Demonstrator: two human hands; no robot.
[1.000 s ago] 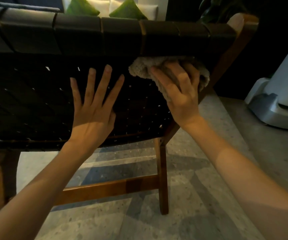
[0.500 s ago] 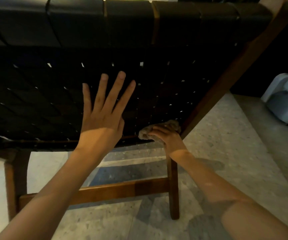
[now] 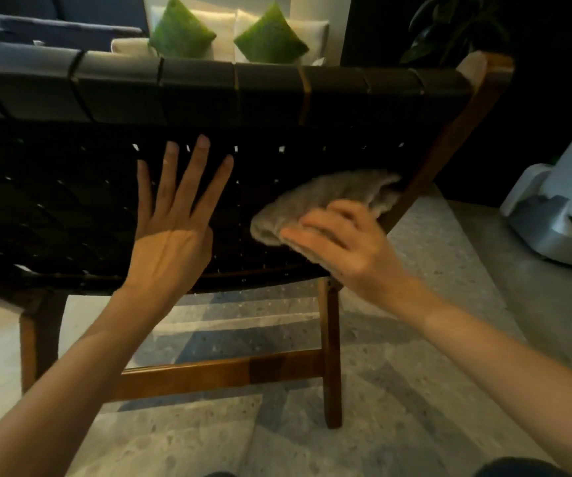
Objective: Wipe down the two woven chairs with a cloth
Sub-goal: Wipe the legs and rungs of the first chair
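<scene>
A woven chair (image 3: 277,98) with black straps and a brown wooden frame fills the upper half of the view, seen from behind. My left hand (image 3: 174,228) lies flat on the woven back with fingers straight and spread. To its right, my right hand (image 3: 343,246) presses a grey-beige cloth (image 3: 326,197) against the weave near the right frame post; its fingers lie over the cloth, slightly bent. Only one woven chair is in view.
The chair's wooden rear leg (image 3: 331,356) and crossbar (image 3: 222,373) stand on a speckled stone floor (image 3: 415,373). A white-grey appliance (image 3: 559,215) sits at the right. Beyond the chair are green cushions (image 3: 181,32) on a light sofa and a dark plant (image 3: 449,25).
My right hand with the cloth swept down from the top of the woven back to its bottom edge, then came back up to mid-height. My left hand stayed flat on the weave.
</scene>
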